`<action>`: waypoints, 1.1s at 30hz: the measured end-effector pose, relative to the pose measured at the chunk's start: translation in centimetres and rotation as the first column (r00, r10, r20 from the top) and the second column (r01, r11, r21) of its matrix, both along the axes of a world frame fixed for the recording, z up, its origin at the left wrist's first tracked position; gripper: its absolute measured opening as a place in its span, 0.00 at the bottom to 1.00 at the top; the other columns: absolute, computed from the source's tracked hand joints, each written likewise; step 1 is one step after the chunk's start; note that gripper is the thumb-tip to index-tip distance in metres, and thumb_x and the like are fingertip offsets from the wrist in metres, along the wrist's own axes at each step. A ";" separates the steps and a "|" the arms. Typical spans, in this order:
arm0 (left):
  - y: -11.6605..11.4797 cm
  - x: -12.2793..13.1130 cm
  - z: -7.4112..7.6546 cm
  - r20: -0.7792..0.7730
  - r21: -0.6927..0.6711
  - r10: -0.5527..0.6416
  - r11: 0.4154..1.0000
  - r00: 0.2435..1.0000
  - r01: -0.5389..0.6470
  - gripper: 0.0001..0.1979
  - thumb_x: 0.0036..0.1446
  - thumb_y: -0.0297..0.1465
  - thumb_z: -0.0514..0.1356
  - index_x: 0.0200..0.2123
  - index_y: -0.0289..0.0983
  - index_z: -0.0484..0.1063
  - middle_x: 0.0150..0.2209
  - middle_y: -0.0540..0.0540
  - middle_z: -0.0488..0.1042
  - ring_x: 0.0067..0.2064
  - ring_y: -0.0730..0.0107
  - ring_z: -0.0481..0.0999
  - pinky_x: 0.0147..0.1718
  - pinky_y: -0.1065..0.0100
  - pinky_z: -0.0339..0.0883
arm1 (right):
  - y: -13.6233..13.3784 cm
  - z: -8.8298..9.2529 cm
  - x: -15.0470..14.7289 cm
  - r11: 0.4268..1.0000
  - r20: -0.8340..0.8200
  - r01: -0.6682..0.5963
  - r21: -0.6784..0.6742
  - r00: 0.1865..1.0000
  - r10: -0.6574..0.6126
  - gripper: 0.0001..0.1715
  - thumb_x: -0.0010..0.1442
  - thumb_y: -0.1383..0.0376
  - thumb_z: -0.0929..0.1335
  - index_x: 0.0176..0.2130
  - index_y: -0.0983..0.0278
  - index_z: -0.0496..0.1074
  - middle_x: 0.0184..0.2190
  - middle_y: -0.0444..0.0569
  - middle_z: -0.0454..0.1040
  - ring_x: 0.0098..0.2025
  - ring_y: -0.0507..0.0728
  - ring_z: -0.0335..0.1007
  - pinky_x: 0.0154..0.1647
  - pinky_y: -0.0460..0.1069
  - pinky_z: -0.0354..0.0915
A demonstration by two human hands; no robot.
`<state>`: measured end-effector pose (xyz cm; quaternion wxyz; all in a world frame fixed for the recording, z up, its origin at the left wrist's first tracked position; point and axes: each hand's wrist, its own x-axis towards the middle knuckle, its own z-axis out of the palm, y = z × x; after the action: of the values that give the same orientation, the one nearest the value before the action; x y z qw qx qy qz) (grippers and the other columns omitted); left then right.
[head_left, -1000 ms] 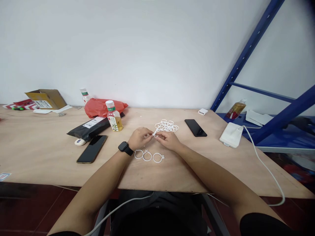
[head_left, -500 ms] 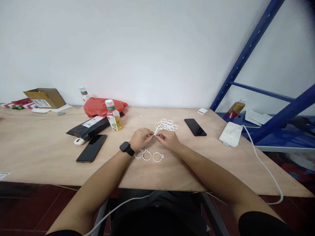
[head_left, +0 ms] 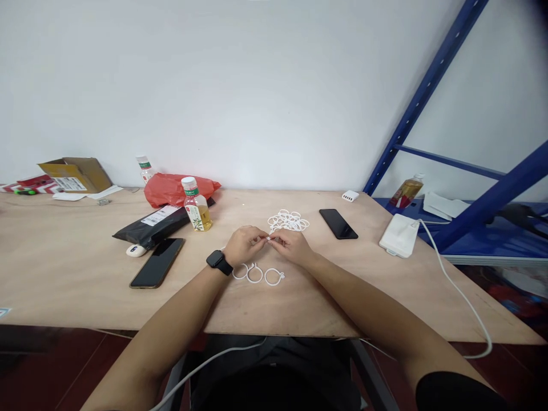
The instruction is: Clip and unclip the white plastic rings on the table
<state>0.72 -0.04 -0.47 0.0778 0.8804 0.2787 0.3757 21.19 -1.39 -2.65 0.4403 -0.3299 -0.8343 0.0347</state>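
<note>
My left hand (head_left: 246,245) and my right hand (head_left: 292,246) meet above the middle of the table, fingertips pinched together. Between them shows a small piece of a white curtain ring (head_left: 269,238); the fingers cover most of it. Just behind lies a loose pile of white curtain rings (head_left: 287,220). Nearer to me, several rings with small eyelets lie flat in a row, among them one ring (head_left: 255,281) below my hands and another ring (head_left: 266,278) to its right. The leftmost rings are partly hidden by my left wrist, which carries a black watch.
To the left are a phone (head_left: 157,264), a black parcel bag (head_left: 148,227), a drink bottle (head_left: 197,214) and a red plastic bag (head_left: 165,189). At right lie another phone (head_left: 338,223) and a white power bank (head_left: 399,236) with a cable. A blue rack (head_left: 422,97) stands beyond.
Both hands stay together at nearly the same spot, with the fingertips shifted slightly. The whole view has moved a little; the rings on the table lie as before.
</note>
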 end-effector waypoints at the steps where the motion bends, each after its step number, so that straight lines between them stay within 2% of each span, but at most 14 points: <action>1: 0.0 0.0 0.0 -0.016 -0.001 -0.015 1.000 1.000 0.015 0.06 0.60 0.30 0.58 0.36 0.37 0.76 0.32 0.47 0.78 0.33 0.70 0.74 0.37 0.66 0.65 | 0.3 0.0 0.3 1.000 -0.005 0.014 -0.014 1.000 -0.014 0.14 0.61 0.55 0.69 0.42 0.60 0.74 0.32 0.47 0.78 0.29 0.53 0.73 0.35 0.48 0.68; 3: 0.2 0.1 -0.1 -0.039 -0.005 0.004 1.000 0.999 -0.005 0.06 0.58 0.28 0.58 0.33 0.37 0.76 0.30 0.47 0.78 0.33 0.70 0.74 0.37 0.66 0.65 | 1.1 0.2 1.5 0.994 -0.020 0.104 -0.045 0.994 -0.105 0.26 0.55 0.49 0.72 0.47 0.61 0.71 0.34 0.48 0.79 0.32 0.56 0.74 0.39 0.51 0.69; 4: 0.3 0.1 -0.2 -0.050 -0.009 0.028 1.000 0.998 -0.028 0.05 0.57 0.27 0.58 0.32 0.37 0.76 0.30 0.47 0.77 0.33 0.69 0.74 0.37 0.66 0.65 | 1.7 0.4 2.4 0.976 -0.025 0.212 -0.046 0.977 -0.214 0.30 0.54 0.47 0.72 0.50 0.61 0.70 0.37 0.51 0.79 0.37 0.59 0.75 0.43 0.53 0.69; 5: 0.4 0.0 -0.3 -0.059 -0.016 0.049 0.999 0.997 -0.050 0.06 0.56 0.27 0.58 0.32 0.37 0.76 0.31 0.47 0.77 0.33 0.69 0.74 0.38 0.65 0.65 | 2.4 0.6 3.6 0.933 -0.028 0.357 -0.040 0.933 -0.358 0.33 0.55 0.47 0.71 0.53 0.62 0.68 0.41 0.54 0.78 0.42 0.62 0.74 0.49 0.57 0.66; 8: 0.5 -0.1 -0.3 -0.073 -0.050 0.047 0.997 0.996 -0.050 0.06 0.57 0.29 0.59 0.34 0.37 0.76 0.34 0.46 0.78 0.35 0.67 0.75 0.39 0.64 0.66 | 4.3 0.6 7.9 0.710 0.079 0.701 -0.065 0.713 -0.697 0.42 0.60 0.47 0.66 0.63 0.67 0.55 0.58 0.64 0.66 0.59 0.68 0.62 0.62 0.67 0.50; 10: 0.3 0.0 -0.1 -0.076 -0.075 -0.012 0.997 0.997 0.006 0.08 0.59 0.32 0.59 0.38 0.37 0.76 0.37 0.44 0.78 0.39 0.65 0.75 0.42 0.63 0.66 | 5.2 0.2 10.3 0.579 0.224 0.800 -0.158 0.600 -0.768 0.46 0.61 0.46 0.63 0.66 0.68 0.49 0.63 0.66 0.59 0.63 0.70 0.57 0.63 0.69 0.45; 11: 0.1 0.1 0.1 -0.078 -0.085 -0.050 0.995 0.996 0.044 0.10 0.60 0.35 0.59 0.40 0.37 0.76 0.39 0.43 0.78 0.41 0.64 0.75 0.44 0.62 0.66 | 5.4 0.0 11.1 0.537 0.300 0.819 -0.204 0.574 -0.762 0.46 0.61 0.45 0.62 0.66 0.68 0.47 0.63 0.67 0.58 0.63 0.70 0.56 0.63 0.69 0.45; 15: -1.1 0.8 0.6 -0.129 -0.125 -0.203 0.974 0.971 0.187 0.14 0.59 0.41 0.60 0.42 0.39 0.77 0.45 0.42 0.76 0.47 0.62 0.74 0.50 0.61 0.64 | 5.7 -0.7 11.8 0.496 0.389 0.851 -0.172 0.521 -0.760 0.47 0.62 0.43 0.59 0.68 0.66 0.44 0.66 0.66 0.50 0.65 0.70 0.51 0.63 0.70 0.43; 19: -1.6 1.4 -0.1 -0.233 -0.188 -0.230 0.964 0.945 0.188 0.14 0.52 0.43 0.65 0.37 0.40 0.79 0.45 0.43 0.75 0.48 0.60 0.74 0.50 0.61 0.64 | 5.4 -0.5 10.8 0.503 0.392 0.850 -0.157 0.521 -0.758 0.47 0.60 0.42 0.61 0.66 0.67 0.48 0.67 0.67 0.49 0.65 0.72 0.51 0.63 0.71 0.41; 22: -1.3 1.4 -0.8 -0.296 -0.215 -0.193 0.968 0.935 0.132 0.07 0.52 0.37 0.65 0.31 0.40 0.78 0.43 0.45 0.76 0.44 0.63 0.75 0.48 0.63 0.65 | 4.9 0.0 10.1 0.558 0.297 0.827 -0.070 0.551 -0.780 0.42 0.62 0.45 0.61 0.64 0.66 0.53 0.66 0.65 0.53 0.65 0.70 0.52 0.63 0.70 0.41; 24: -0.9 1.4 -1.1 -0.307 -0.212 -0.163 0.972 0.938 0.100 0.05 0.53 0.32 0.62 0.28 0.39 0.77 0.41 0.46 0.77 0.42 0.65 0.75 0.47 0.64 0.65 | 4.4 0.4 9.2 0.636 0.228 0.772 -0.017 0.622 -0.749 0.37 0.63 0.47 0.61 0.63 0.66 0.56 0.63 0.64 0.58 0.63 0.69 0.55 0.63 0.70 0.43; 26: -0.6 1.3 -1.2 -0.284 -0.200 -0.124 0.977 0.951 0.068 0.06 0.54 0.31 0.60 0.27 0.38 0.75 0.41 0.45 0.76 0.43 0.65 0.74 0.47 0.64 0.65 | 3.8 0.8 7.8 0.746 0.166 0.665 0.026 0.733 -0.660 0.33 0.64 0.49 0.62 0.60 0.65 0.60 0.60 0.62 0.64 0.61 0.67 0.58 0.63 0.67 0.47; 29: -0.3 1.2 -1.3 -0.142 -0.219 -0.068 0.975 0.988 0.036 0.07 0.57 0.31 0.59 0.29 0.37 0.74 0.42 0.44 0.75 0.44 0.64 0.74 0.49 0.62 0.65 | 2.5 1.2 5.1 0.909 0.122 0.409 0.078 0.901 -0.415 0.25 0.64 0.51 0.64 0.54 0.63 0.67 0.53 0.57 0.72 0.56 0.63 0.65 0.59 0.59 0.57; 33: 0.0 1.4 -1.4 0.155 -0.309 0.043 0.951 0.987 0.007 0.08 0.59 0.34 0.58 0.31 0.36 0.72 0.40 0.43 0.73 0.42 0.66 0.72 0.45 0.63 0.67 | 1.0 1.3 2.0 0.975 0.116 0.175 0.136 0.975 -0.191 0.18 0.63 0.54 0.66 0.49 0.60 0.71 0.46 0.53 0.76 0.50 0.61 0.70 0.53 0.57 0.63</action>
<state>2.15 0.00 -1.86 0.2332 0.8217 0.3349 0.3978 23.19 -0.39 -1.37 0.4069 -0.3788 -0.8274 -0.0793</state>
